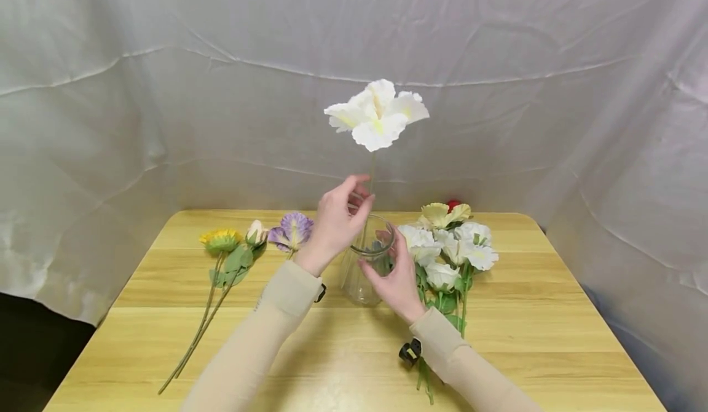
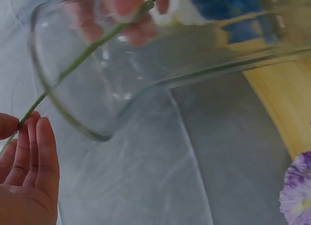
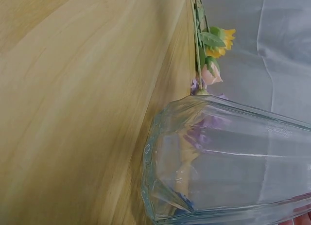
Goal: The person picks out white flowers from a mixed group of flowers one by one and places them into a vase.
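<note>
My left hand (image 1: 338, 218) pinches the thin green stem (image 2: 80, 60) of a white iris-like flower (image 1: 378, 115) between thumb and fingers. The bloom stands high above the clear glass vase (image 1: 362, 283), and the stem's lower end is inside the mouth of the vase in the left wrist view. My right hand (image 1: 397, 280) holds the vase near its rim, thumb at the front and fingers round the far right side. The right wrist view shows the base of the vase (image 3: 218, 162) close up, with only a bit of fingertip at the lower right corner.
Left on the wooden table (image 1: 498, 350) lie a yellow sunflower (image 1: 221, 240), a pale pink rose bud (image 1: 256, 233) and a purple flower (image 1: 293, 230). To the right is a bunch of white flowers (image 1: 442, 275), with a cream flower (image 1: 442, 214) and a red one (image 1: 453, 204) behind. Grey cloth surrounds the table.
</note>
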A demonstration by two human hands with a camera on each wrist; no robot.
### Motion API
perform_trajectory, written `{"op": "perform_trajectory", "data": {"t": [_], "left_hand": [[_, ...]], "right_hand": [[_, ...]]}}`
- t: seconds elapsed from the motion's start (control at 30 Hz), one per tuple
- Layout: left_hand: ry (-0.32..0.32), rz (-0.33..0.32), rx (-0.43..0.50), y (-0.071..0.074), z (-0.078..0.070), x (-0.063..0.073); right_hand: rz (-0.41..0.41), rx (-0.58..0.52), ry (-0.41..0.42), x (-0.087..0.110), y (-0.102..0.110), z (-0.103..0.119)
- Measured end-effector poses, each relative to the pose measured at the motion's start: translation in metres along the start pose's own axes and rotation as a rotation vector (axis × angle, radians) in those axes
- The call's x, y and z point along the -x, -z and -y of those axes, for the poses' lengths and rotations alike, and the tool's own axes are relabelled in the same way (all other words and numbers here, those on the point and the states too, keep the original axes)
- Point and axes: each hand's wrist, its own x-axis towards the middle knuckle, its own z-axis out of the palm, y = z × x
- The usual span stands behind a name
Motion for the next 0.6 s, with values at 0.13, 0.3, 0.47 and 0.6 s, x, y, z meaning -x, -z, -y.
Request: {"op": "perform_trajectory", "data": {"t": [0.13, 0.3, 0.47, 0.6], "left_hand": [[-0.021, 0.037, -0.083, -0.003, 0.005, 0.006], [-0.043, 0.072, -0.169, -0.01, 0.009, 0.012], [-0.032, 0.102, -0.26, -0.015, 0.011, 0.017], [-0.015, 0.139, -0.31, -0.015, 0.012, 0.021]], "right_hand": [[0.005, -0.005, -0.004, 0.0, 0.0, 0.0], [0.007, 0.005, -0.005, 0.0, -0.002, -0.014], [0.004, 0.002, 0.003, 0.0, -0.005, -0.037], [0.014, -0.016, -0.003, 0.0, -0.004, -0.04]]}}
